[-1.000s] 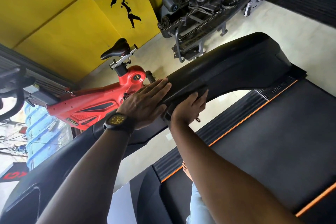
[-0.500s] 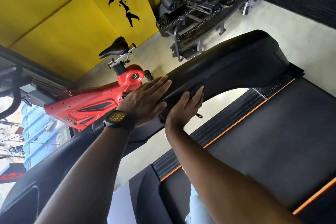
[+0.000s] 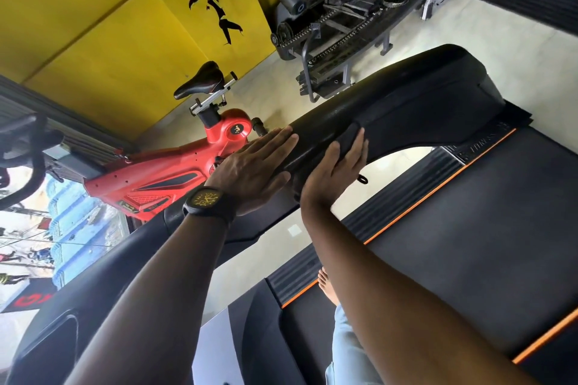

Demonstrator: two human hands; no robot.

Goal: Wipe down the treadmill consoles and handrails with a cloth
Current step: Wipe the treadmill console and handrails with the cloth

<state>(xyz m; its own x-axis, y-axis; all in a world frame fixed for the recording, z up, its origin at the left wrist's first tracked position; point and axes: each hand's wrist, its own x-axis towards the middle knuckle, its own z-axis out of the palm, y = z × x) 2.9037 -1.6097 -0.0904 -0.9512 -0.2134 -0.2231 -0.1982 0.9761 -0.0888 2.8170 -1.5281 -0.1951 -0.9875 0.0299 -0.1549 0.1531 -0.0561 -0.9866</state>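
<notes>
The gym had yellow walls (image 3: 93, 40) and a pale floor (image 3: 516, 40). Nearest lay the treadmill's dark belt (image 3: 469, 244) with its orange edge line, a bare foot (image 3: 327, 286) standing at its left side. Both forearms reached up from the near edge to the black rail (image 3: 422, 97).

The left hand (image 3: 250, 172), a watch (image 3: 209, 201) on its wrist, lay spread and flat on the rail's top, fingers straight and pointing far-right along it. Just right of it, the right hand (image 3: 331, 178) pressed a dark cloth (image 3: 350, 137) against the rail's inner side, fingers straight, not curled round anything. The cloth sat under those fingertips, black on black, so its edges were hard to make out.

The step in hand looked like wiping the rail, one hand steadying while the other rubbed. The rail's long axis ran from near-left to far-right, arching over and then dropping to meet the deck at its far end. The next move would likely call for sliding the cloth farther along that line, keeping flat pressure through the curve, with the stretch toward the far end seemingly left to do.

Beyond the rail stood a red bike (image 3: 162, 184) at the left, and a dark chain-driven machine (image 3: 359, 9) farther off by the wall.
</notes>
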